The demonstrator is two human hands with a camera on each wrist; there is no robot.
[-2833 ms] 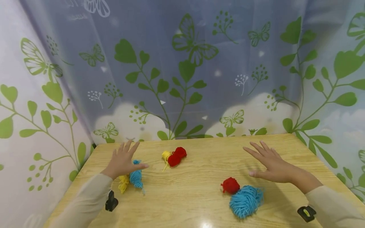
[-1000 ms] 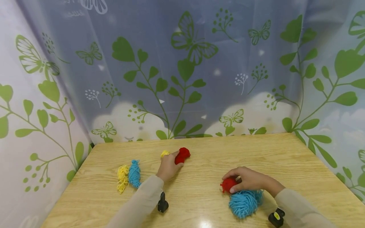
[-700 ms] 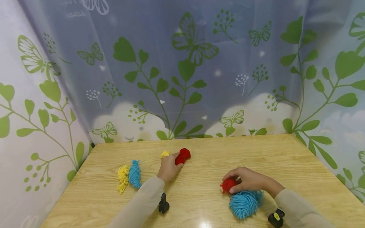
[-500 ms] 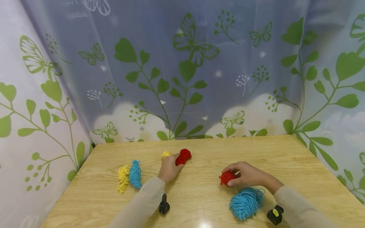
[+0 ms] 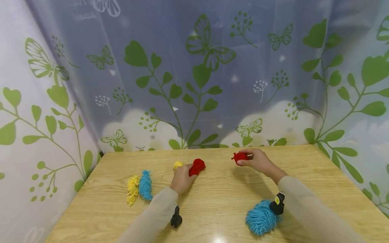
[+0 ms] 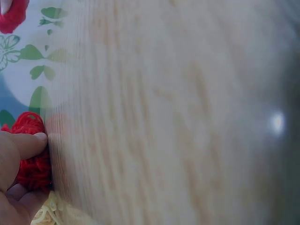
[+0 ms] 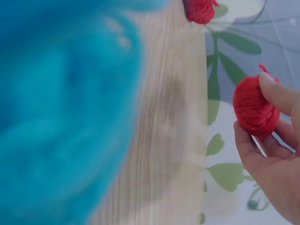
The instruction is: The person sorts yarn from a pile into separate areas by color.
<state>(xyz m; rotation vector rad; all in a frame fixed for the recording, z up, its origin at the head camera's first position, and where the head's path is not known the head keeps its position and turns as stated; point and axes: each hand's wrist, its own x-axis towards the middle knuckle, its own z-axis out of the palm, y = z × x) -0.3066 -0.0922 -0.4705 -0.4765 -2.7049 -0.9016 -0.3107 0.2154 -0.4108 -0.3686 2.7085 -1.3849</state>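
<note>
1. Grip: a small red yarn ball (image 5: 239, 157) is pinched between thumb and curled fingers of the right hand (image 5: 258, 160) and held clear of the table (image 5: 218, 202), toward 12 o'clock, right of centre. The same pinch shows in the right wrist view (image 7: 253, 112).
2. A second red yarn bundle (image 5: 197, 166) is gripped by the left hand (image 5: 181, 178), thumb across it; it is pressed on the table at about 11 o'clock. In the left wrist view it is seen under the thumb (image 6: 29, 157).
3. A yellow tuft (image 5: 177, 164) lies just beside the left hand's knuckles, at its 11 o'clock.
4. Step judged in hand: the carried red ball appears to be brought toward the held red bundle, at its 9 o'clock; colours seem to be gathered.
5. Next move, as judged: a short leftward carry and a low set-down beside the bundle, the pinch then loosened.
6. Elsewhere: a large blue yarn mass (image 5: 261, 219) at 5 o'clock; a yellow skein (image 5: 132, 189) and blue skein (image 5: 146, 185) touching at 9 o'clock.
</note>
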